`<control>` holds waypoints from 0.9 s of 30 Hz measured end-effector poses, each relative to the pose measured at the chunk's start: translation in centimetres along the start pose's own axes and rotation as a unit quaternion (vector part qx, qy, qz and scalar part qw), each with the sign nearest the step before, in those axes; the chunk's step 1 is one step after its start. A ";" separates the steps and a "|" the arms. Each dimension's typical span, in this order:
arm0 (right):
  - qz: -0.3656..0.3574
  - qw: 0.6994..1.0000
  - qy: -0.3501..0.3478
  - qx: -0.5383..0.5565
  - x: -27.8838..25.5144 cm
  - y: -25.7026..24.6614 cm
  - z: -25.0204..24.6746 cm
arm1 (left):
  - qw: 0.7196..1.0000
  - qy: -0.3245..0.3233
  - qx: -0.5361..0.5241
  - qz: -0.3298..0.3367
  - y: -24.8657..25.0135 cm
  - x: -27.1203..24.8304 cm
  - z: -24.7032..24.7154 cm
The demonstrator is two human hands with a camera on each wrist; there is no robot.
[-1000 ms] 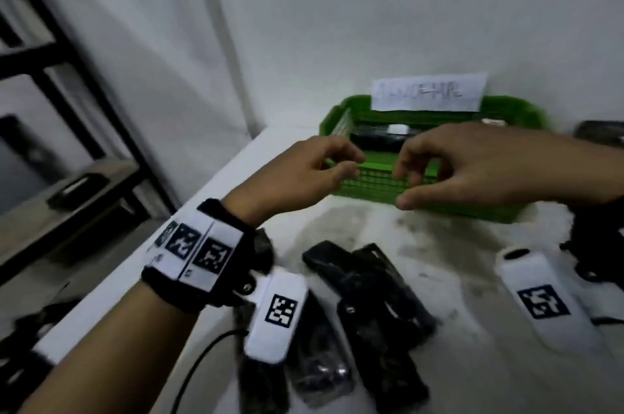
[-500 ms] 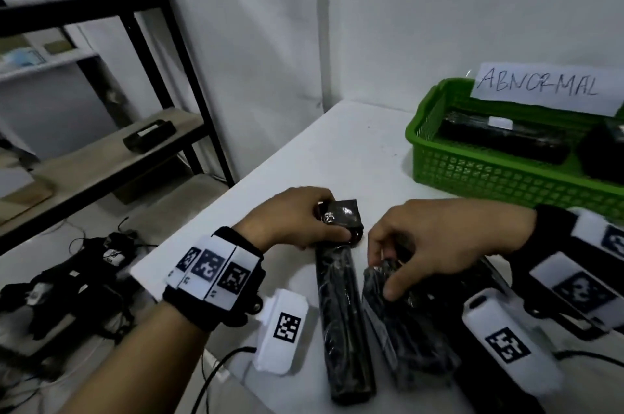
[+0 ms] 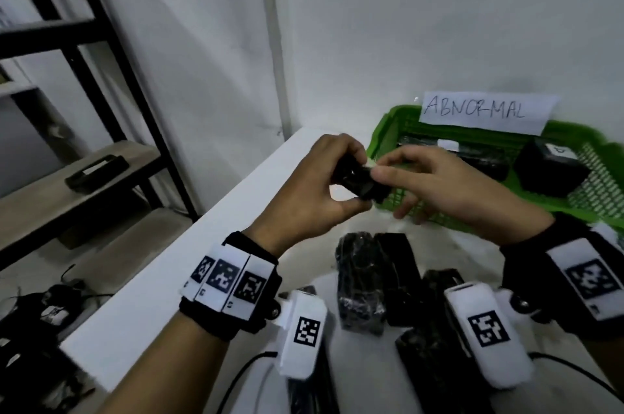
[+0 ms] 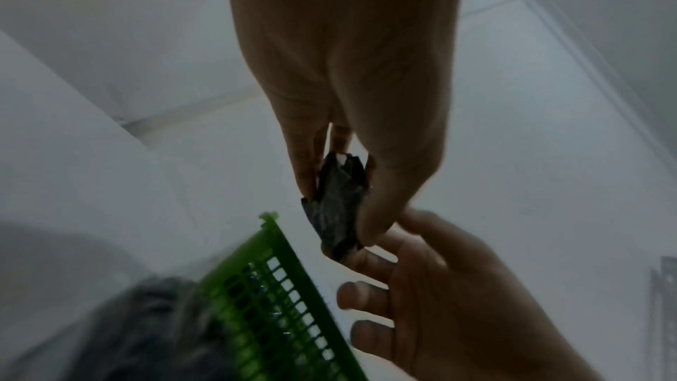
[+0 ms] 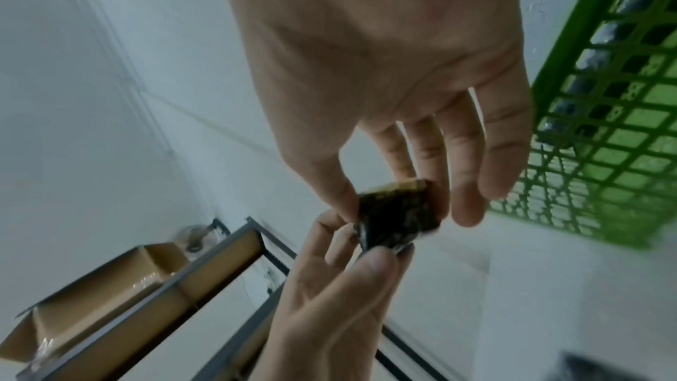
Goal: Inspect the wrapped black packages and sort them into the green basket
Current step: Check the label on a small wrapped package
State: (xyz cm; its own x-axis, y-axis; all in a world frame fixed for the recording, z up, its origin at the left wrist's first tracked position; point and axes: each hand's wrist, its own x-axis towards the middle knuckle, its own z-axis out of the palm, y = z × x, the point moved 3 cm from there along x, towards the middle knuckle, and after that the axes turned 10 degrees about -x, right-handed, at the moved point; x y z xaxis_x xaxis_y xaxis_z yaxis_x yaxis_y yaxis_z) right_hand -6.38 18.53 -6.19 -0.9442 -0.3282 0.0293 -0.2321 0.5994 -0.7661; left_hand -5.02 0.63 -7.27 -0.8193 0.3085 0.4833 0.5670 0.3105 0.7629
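A black wrapped package (image 3: pixel 359 181) is held in the air between both hands, just in front of the green basket (image 3: pixel 388 124). My left hand (image 3: pixel 351 177) grips its near end with curled fingers and thumb. My right hand (image 3: pixel 381 167) pinches its other end between thumb and forefinger, the remaining fingers spread. The left wrist view shows the package (image 4: pixel 337 202) under my left hand's fingertips. In the right wrist view the package (image 5: pixel 397 220) sits between both hands. Several more black packages (image 3: pixel 361 278) lie on the white table (image 3: pixel 209 261). Two black packages (image 3: pixel 550 170) lie inside the basket.
A paper label reading ABNORMAL (image 3: pixel 483 111) is fixed to the basket's back rim. A black metal shelf (image 3: pixel 101 52) stands to the left with a black device (image 3: pixel 96 172) on its board. A cardboard box (image 5: pixel 110 286) sits on a shelf. Cables lie at the table's near edge.
Half a second ago both hands were down on packages lying on the table. Now they have risen together with one package held between them near the basket's left corner.
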 end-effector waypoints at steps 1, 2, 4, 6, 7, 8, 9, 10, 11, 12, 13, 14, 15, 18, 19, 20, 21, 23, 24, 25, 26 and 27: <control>-0.001 0.999 0.036 0.019 0.0 0.2 -0.8 | 1.000 -0.007 -0.024 0.007 0.3 0.7 0.6; -0.008 0.997 0.064 0.031 0.0 0.4 -1.4 | 0.998 0.001 -0.055 0.007 0.7 1.2 0.9; -0.035 0.993 0.107 0.046 -0.1 0.8 -2.9 | 0.990 0.046 -0.136 0.000 1.1 2.6 1.2; -0.065 0.989 0.124 0.051 -0.3 0.5 -3.8 | 0.979 0.088 -0.182 -0.026 0.9 4.0 1.3; -0.082 0.988 0.125 0.049 -0.3 0.3 -4.1 | 0.977 0.088 -0.191 -0.045 0.8 4.6 1.4; -0.097 0.986 0.128 0.043 -0.2 0.1 -4.3 | 0.974 0.076 -0.202 -0.060 0.7 5.1 1.5; -0.106 0.985 0.132 0.039 0.0 0.1 -4.7 | 0.973 0.063 -0.213 -0.067 0.7 5.6 1.6; -0.107 0.984 0.133 0.046 0.1 0.1 -4.9 | 0.971 0.056 -0.221 -0.067 0.7 6.0 1.6; -0.102 0.983 0.134 0.066 0.1 0.1 -5.2 | 0.970 0.055 -0.229 -0.060 0.7 6.4 1.6; -0.091 0.983 0.131 0.092 0.2 0.2 -5.3 | 0.968 0.055 -0.241 -0.050 0.8 6.6 1.6; -0.078 0.982 0.127 0.112 0.2 0.3 -5.5 | 0.965 0.054 -0.253 -0.040 0.8 6.8 1.6; -0.066 0.981 0.131 0.126 0.3 0.4 -5.6 | 0.963 0.049 -0.265 -0.032 1.0 7.1 1.8; -0.057 0.978 0.138 0.142 0.2 0.6 -5.9 | 0.960 0.040 -0.277 -0.027 1.1 7.2 2.1; -0.058 0.974 0.152 0.160 -0.1 0.8 -6.4 | 0.956 0.017 -0.292 -0.020 1.6 7.4 3.2; -0.064 0.976 0.154 0.143 -0.4 0.7 -6.4 | 0.959 0.020 -0.281 -0.012 1.9 7.4 3.5; -0.071 0.977 0.159 0.123 -0.5 0.6 -6.4 | 0.964 0.024 -0.265 0.000 2.2 7.5 3.7; -0.079 0.977 0.170 0.101 -0.7 0.5 -6.4 | 0.967 0.025 -0.252 0.011 2.5 7.6 4.0; -0.089 0.973 0.198 0.078 -0.9 0.4 -6.3 | 0.972 0.028 -0.230 0.037 3.2 7.6 4.1; -0.090 0.969 0.212 0.085 -0.9 0.4 -6.3 | 0.972 0.032 -0.226 0.047 3.4 7.7 4.1; -0.089 0.965 0.223 0.100 -0.9 0.4 -6.3 | 0.972 0.036 -0.228 0.051 3.6 7.7 4.0; -0.089 0.962 0.233 0.114 -1.0 0.5 -6.3 | 0.971 0.039 -0.232 0.051 3.6 7.7 4.0; -0.088 0.959 0.244 0.118 -1.0 0.5 -6.3 | 0.970 0.039 -0.235 0.048 3.6 7.8 4.1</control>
State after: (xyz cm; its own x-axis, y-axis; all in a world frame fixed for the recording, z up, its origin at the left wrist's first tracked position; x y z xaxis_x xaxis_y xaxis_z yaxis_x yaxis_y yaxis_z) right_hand -7.07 23.80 -2.55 -0.9059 0.0055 0.4235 -0.3924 0.3654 -0.8441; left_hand -8.98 7.82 -2.53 -0.7788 0.2414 0.5790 0.5546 -0.1663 0.8153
